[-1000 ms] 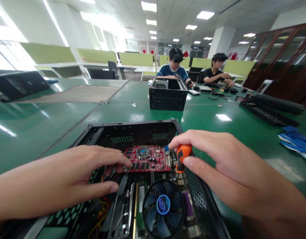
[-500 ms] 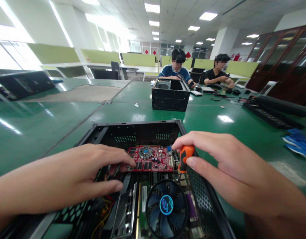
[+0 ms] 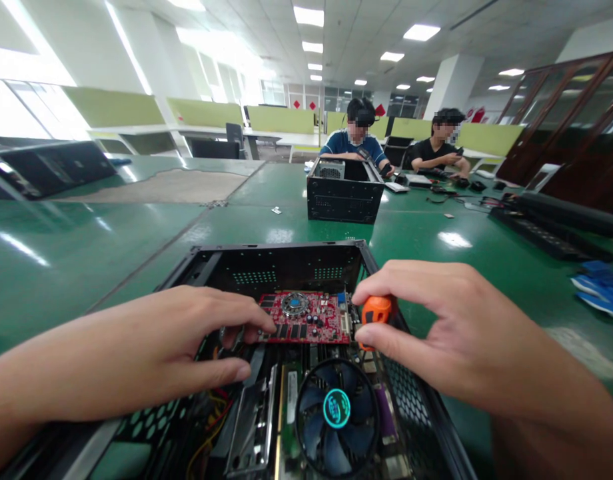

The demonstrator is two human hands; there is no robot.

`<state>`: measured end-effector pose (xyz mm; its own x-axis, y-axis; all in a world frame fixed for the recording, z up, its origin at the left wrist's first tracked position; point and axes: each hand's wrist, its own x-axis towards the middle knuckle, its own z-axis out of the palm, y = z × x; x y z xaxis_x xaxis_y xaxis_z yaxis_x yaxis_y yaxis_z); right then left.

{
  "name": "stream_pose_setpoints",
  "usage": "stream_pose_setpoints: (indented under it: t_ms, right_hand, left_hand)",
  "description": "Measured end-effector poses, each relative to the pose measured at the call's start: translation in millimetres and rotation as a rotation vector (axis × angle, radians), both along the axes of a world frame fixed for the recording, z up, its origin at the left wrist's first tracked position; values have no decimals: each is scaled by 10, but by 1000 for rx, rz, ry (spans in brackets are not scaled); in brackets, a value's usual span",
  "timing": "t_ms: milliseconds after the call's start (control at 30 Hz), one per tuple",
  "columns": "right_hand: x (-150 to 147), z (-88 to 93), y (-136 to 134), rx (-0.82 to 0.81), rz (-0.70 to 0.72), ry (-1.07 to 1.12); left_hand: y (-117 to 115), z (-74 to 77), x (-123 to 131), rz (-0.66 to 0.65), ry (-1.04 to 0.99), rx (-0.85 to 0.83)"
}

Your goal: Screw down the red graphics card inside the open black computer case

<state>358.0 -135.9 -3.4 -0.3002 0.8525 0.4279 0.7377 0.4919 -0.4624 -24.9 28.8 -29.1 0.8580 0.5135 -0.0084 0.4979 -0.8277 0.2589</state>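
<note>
An open black computer case (image 3: 286,252) lies in front of me. Inside it, a red graphics card (image 3: 326,319) with a small round fan sits behind a large black cooling fan (image 3: 337,420). My left hand (image 3: 201,340) reaches over the case's left side, fingers apart, fingertips at the card's left end. My right hand (image 3: 436,327) has its thumb and fingers round the orange and black handle of a screwdriver (image 3: 377,311), beside the card's right end. The screwdriver's tip is hidden. Coloured wires (image 3: 211,427) show below my left hand.
A second black case (image 3: 344,199) stands further back on the green table (image 3: 256,230). Two people (image 3: 357,137) sit behind it. Black panels (image 3: 546,230) and blue-and-white gloves (image 3: 601,287) lie right. Another case (image 3: 51,167) is far left.
The screwdriver handle has tilted, its end now facing more toward me, and my right thumb has shifted with it. My left hand stays at the card. The whole view has shifted slightly.
</note>
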Motion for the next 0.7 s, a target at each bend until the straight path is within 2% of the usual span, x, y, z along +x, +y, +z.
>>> stream_pose_setpoints:
  t_ms: [233,400,433,467,533,567,600,700]
  right_hand:
    - [0,44,-78,19,87,-46]
    - [191,-72,-426,54,-29,54]
    - [219,-98,-478,61,-4,56]
    - [234,-114,-509,-16,-33,75]
    - [219,-115,-511,-57,134,84]
    - [194,-102,-490,-17,226,73]
    - [163,-83,-464,25,236,81]
    - [70,-31,-400,1,224,37]
  left_hand:
    - [-41,59,75,-17,-21,-31]
    - [-63,100,117,3,-20,-46]
    - [-64,101,117,0,-18,-41]
    - [-66,100,115,-5,-19,-34]
    - [-68,97,112,-21,-22,-20]
    - [-70,95,111,-22,-19,-16]
    - [-71,95,111,-21,-14,-14]
    - [-77,99,116,-8,1,-23]
